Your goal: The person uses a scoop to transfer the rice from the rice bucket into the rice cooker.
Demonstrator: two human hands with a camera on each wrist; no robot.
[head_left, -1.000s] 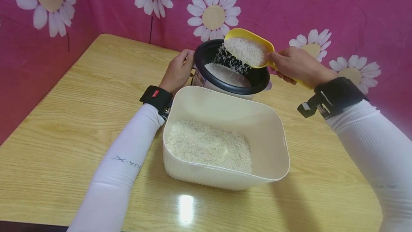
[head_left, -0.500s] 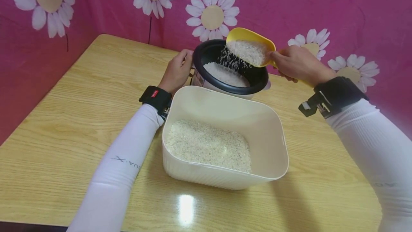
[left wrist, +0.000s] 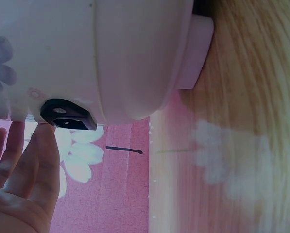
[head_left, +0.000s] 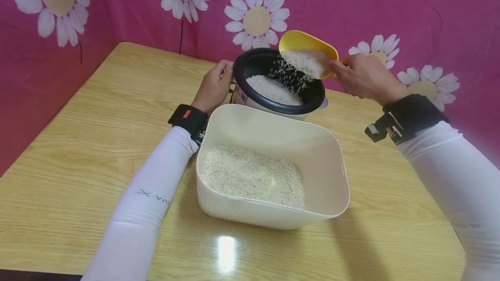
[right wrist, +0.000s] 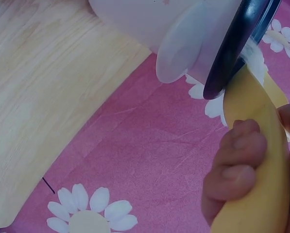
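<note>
My right hand [head_left: 365, 75] grips the handle of a yellow scoop [head_left: 302, 40], tilted over the black inner pot [head_left: 261, 57] of a rice cooker [left wrist: 135, 58]. Rice grains fall from its lip onto a white heap of rice [head_left: 273, 90] in the pot. In the right wrist view, fingers [right wrist: 239, 170] curl round the yellow handle. At the cooker's left side my left hand [head_left: 212, 86] holds the side handle, its fingertips [left wrist: 45, 133] right at the cooker's wall in the left wrist view. Nearer me stands a cream tub [head_left: 269, 220] partly filled with rice [head_left: 254, 177].
The wooden table [head_left: 97, 151] carries both cooker and tub, the tub close in front of the cooker. Behind the table hangs a pink cloth [head_left: 332, 3] with daisies. A dark vent or socket [left wrist: 67, 116] shows low on the cooker.
The scoop has tipped further and shifted slightly right and up, and it holds less rice. Grains keep falling into the pot. The left hand stays at the cooker's handle.
</note>
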